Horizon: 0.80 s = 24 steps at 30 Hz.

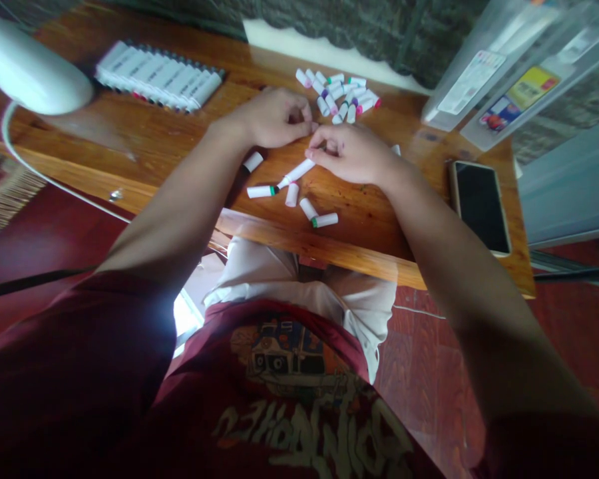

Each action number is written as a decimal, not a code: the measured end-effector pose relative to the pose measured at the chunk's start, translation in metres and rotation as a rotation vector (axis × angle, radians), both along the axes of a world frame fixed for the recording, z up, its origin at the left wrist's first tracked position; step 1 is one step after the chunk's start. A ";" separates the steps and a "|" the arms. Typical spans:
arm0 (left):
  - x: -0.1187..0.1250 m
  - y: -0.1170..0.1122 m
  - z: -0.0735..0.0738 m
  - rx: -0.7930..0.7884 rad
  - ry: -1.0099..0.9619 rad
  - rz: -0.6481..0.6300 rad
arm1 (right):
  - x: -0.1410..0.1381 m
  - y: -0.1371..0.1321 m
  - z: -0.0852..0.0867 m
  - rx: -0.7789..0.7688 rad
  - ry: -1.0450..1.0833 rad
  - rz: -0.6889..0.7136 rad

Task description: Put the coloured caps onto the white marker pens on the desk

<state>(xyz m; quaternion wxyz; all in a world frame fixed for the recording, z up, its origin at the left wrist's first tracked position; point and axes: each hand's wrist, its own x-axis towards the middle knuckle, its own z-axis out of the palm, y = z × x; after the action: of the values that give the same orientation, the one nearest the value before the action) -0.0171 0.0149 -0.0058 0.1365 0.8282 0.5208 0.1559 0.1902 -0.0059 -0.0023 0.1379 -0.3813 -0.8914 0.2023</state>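
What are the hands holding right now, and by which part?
The right hand seems to pinch a white marker by one end. The left hand has its fingers curled; whether it holds anything cannot be told.

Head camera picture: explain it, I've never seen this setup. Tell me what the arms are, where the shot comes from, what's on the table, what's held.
Those are a person's own bare arms, no machine. The one picture comes from a camera worn on their head, looking down. On the brown varnished wooden table lie a row of white markers, a scatter of white marker pieces with coloured ends and a black-screened smartphone. The left hand and right hand meet at the fingertips; nothing held shows clearly. Nearest them lies a slim white marker.
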 end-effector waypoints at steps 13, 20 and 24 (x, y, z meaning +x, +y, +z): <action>0.004 -0.012 0.009 0.022 0.127 -0.012 | 0.001 -0.008 0.010 0.019 -0.049 0.005; 0.007 -0.021 0.016 0.020 0.165 -0.023 | 0.002 -0.005 0.010 0.039 -0.077 0.037; 0.010 -0.026 0.020 -0.019 0.156 -0.011 | 0.002 -0.006 0.013 0.037 -0.101 0.042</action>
<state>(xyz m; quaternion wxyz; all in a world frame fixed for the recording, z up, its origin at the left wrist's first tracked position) -0.0070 -0.0115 0.0142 0.1043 0.8392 0.5269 0.0851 0.1925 -0.0119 0.0103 0.0954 -0.3698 -0.9086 0.1692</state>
